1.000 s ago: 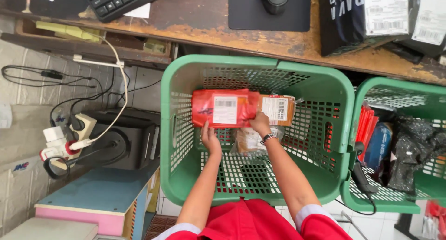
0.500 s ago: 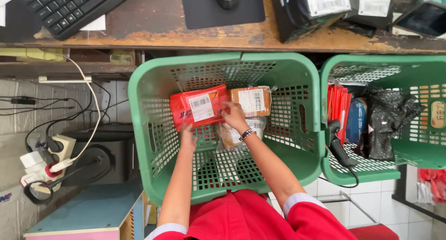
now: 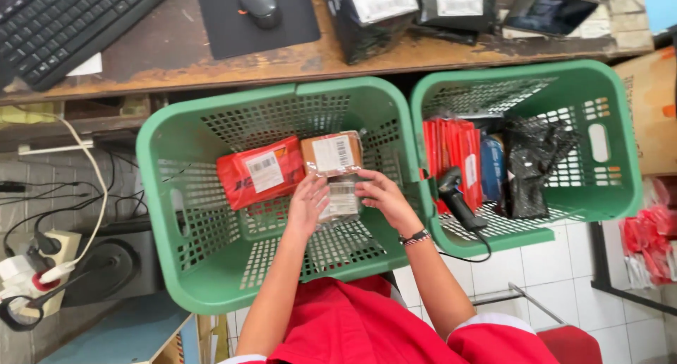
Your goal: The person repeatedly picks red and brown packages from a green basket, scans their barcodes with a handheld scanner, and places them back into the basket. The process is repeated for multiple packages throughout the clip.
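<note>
Change: both hands are leaving the red parcel [image 3: 259, 171], now closing on the clear-wrapped packet [image 3: 341, 200].
Left hand [image 3: 307, 203]: gripping the packet's left edge.
Right hand [image 3: 379, 197]: pinching its right edge.
Place: all sitting inside the green basket [image 3: 163, 216].

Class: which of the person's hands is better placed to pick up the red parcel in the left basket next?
Left hand, probably: it lies beside the red parcel, while the right hand is farther off, past the clear-wrapped packet both hands hold.
</note>
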